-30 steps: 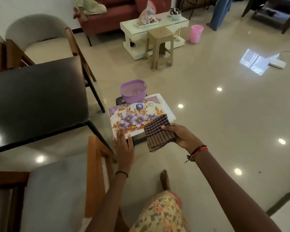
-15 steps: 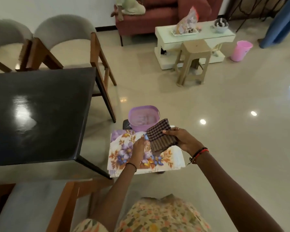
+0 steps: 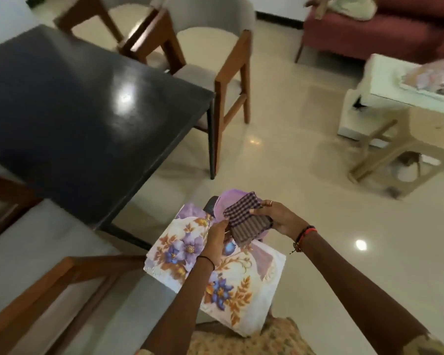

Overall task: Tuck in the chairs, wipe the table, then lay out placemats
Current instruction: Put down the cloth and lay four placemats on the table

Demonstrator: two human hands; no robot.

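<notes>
- Table (image 3: 87, 98), dark-topped, stands left; its near corner lies close to the floral placemats (image 3: 244, 285).
- Left hand (image 3: 215, 239) seemingly pinches the checked cloth (image 3: 246, 222) over a purple tub (image 3: 228, 198), whose contents are hidden.
- Right hand (image 3: 280, 219) grips the cloth's right side; open floor (image 3: 356, 213) lies beyond.

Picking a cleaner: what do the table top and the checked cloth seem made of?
The table top looks like dark polished stone or lacquered wood: glossy, with a bright reflection. The checked cloth seems soft woven fabric, matte, folded, limp.
</notes>
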